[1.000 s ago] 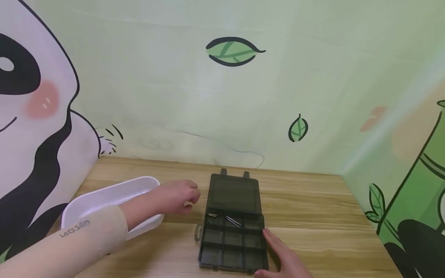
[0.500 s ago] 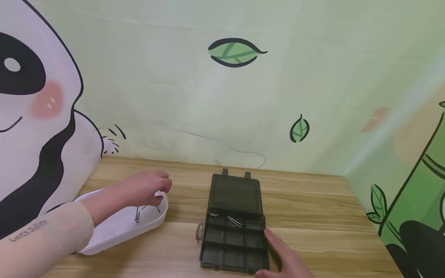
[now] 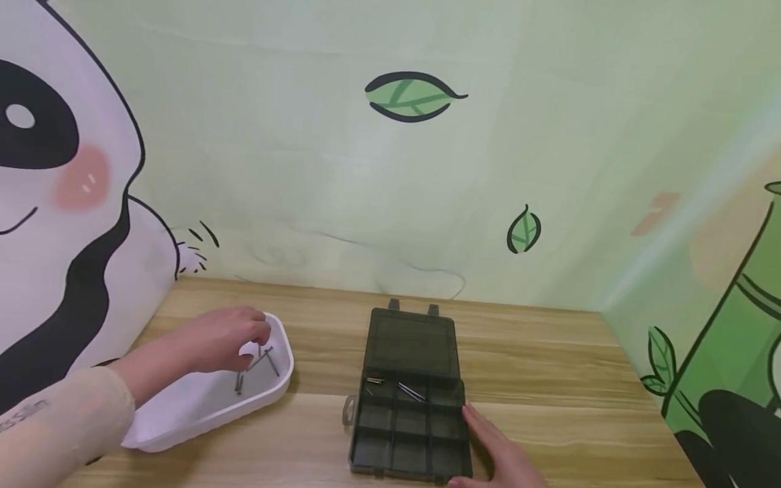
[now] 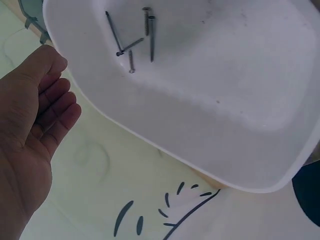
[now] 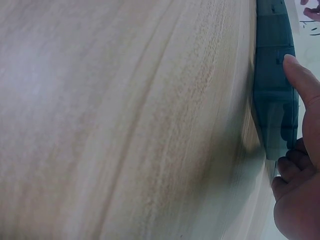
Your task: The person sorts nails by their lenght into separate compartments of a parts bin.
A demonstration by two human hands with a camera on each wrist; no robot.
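My left hand (image 3: 222, 339) hovers over the right end of a white plastic tray (image 3: 244, 408), fingers loosely curled. In the left wrist view nothing shows between them. Several screws and nails lie in the tray, among them a nail (image 4: 152, 40) and a screw (image 4: 146, 21). A dark translucent compartment box (image 3: 448, 423) stands with its lid (image 3: 411, 342) laid back. Its back-left compartment bears short brassy screws (image 3: 375, 381); nails (image 3: 411, 392) lie in the back-middle one. My right hand (image 3: 503, 454) holds the box's front-right corner, thumb at the front, fingers along the side.
Under everything lies a wood-grain table (image 3: 537, 379). A pale green cloth backdrop (image 3: 293, 135) with a panda and leaf prints rises behind it. A clear latch (image 3: 348, 411) sticks out from the box's left side.
My left hand has moved left from between tray and box to above the tray, uncovering the nails and screws there. My right hand stays at the box corner.
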